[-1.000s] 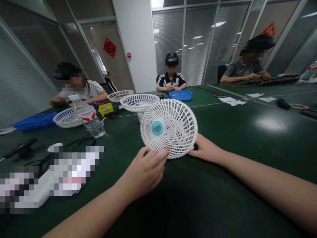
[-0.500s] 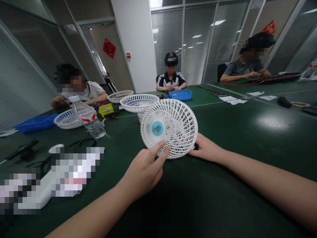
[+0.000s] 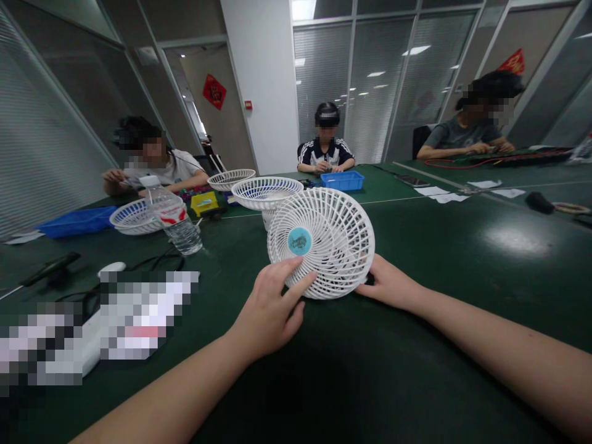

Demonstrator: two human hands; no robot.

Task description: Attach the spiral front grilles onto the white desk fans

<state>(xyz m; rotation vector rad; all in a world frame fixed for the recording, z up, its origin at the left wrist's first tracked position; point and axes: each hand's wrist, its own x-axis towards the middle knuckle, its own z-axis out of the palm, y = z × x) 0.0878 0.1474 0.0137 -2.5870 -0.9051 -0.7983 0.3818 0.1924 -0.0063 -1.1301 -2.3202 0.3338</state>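
Observation:
A small white fan (image 3: pixel 324 240) with a round grille and a blue centre badge stands upright on the dark green table (image 3: pixel 416 345), facing me. My left hand (image 3: pixel 271 308) has its fingers laid on the lower left rim of the grille. My right hand (image 3: pixel 388 285) grips the fan from behind at its lower right, with the fingers hidden behind the grille.
Behind the fan sit several loose white grilles (image 3: pixel 266 191), a water bottle (image 3: pixel 173 216), a yellow box (image 3: pixel 206 202) and blue trays (image 3: pixel 343 179). Cables and a black device (image 3: pixel 50 268) lie at the left. Three other people work at the far side of the table.
My left fingers have slid up from the bottom edge onto the lower left of the grille. The view has shifted slightly; the fan stays upright in place.

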